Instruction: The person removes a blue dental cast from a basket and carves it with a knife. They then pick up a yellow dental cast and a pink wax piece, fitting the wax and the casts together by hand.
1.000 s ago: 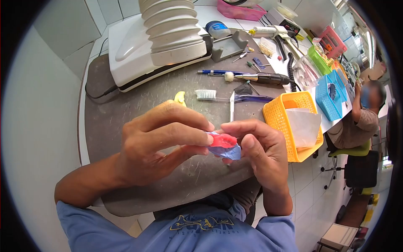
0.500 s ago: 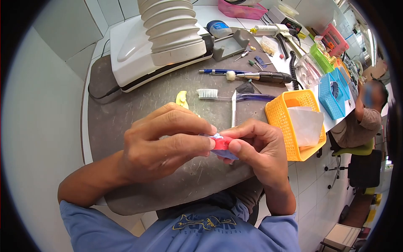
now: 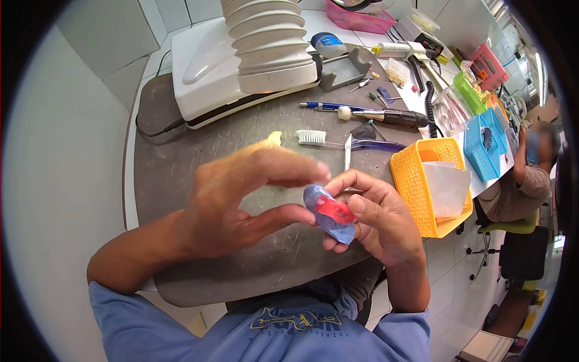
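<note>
Between the fingertips of my right hand point(image 3: 386, 226) is a small blue dental model point(image 3: 342, 233), held tilted over the bench. A glossy red, wax-like piece point(image 3: 333, 209) lies across its upper face. My left hand point(image 3: 238, 193) is just left of the model, thumb and fingers spread apart and slightly blurred, with nothing visible between them. Beyond the hands lie a yellow piece point(image 3: 275, 138) partly behind my left hand, a toothbrush point(image 3: 312, 138), a slim white-handled tool point(image 3: 348, 154) and a rotary handpiece point(image 3: 395, 117).
A yellow basket point(image 3: 416, 193) holding paper stands close to my right hand. A white unit with a ribbed hose point(image 3: 268, 45) occupies the back left. Blue baskets point(image 3: 482, 148), a green basket point(image 3: 470, 93) and a seated person point(image 3: 525, 181) are at the right.
My left hand has let go of the model and opened, moving slightly away. The model now sits in my right hand alone, turned so its red piece shows more.
</note>
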A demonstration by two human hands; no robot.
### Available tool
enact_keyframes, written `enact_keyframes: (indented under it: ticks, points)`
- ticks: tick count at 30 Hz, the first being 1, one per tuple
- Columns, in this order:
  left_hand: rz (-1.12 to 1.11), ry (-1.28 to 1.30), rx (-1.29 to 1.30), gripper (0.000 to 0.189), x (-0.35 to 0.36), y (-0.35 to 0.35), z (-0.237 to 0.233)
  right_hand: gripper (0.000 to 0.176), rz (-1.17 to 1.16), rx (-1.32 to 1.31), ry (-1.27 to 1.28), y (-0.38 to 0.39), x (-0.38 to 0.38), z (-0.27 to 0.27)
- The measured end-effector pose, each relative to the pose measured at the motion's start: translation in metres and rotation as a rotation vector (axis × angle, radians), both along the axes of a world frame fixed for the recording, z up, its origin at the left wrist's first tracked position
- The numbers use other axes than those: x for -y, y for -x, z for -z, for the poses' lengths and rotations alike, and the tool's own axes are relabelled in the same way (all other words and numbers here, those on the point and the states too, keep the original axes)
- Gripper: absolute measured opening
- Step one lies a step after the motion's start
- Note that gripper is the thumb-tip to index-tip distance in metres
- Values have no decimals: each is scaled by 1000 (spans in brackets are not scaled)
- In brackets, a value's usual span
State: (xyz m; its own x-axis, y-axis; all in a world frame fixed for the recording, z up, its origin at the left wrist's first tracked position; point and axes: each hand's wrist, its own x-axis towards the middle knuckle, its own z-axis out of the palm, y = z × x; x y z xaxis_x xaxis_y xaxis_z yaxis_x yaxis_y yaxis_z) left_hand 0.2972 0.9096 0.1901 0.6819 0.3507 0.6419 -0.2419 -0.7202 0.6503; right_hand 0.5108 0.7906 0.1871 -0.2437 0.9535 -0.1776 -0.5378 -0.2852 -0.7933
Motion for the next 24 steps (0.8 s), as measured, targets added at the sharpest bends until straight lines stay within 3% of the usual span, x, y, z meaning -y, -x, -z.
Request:
enact_keyframes:
  ticks: [2,7,13,20,22,23,24]
  points:
    - [-46,-44,-51,54,-6,2,-11,40,-18,-40,9,-1,0,0]
    - [-351,-190,-571,70,-11,13,-26,48,188,-30,-123,-6,-3,6]
    - [-427,-71,-554,77,-13,8,-10,47,257,-31,-132,-6,-6,10]
    - [-387,-70,-567,71,-23,-1,-3,46,249,-19,-115,-6,-7,7]
    - [-380,249,-555,68,-19,-5,-8,47,251,-7,-112,-6,-8,7]
    - [-375,247,-553,68,-18,-7,-3,48,246,-4,-104,-7,-7,7]
    - [-270,420,-388,69,-18,-9,5,47,226,-27,-113,-9,-7,9]
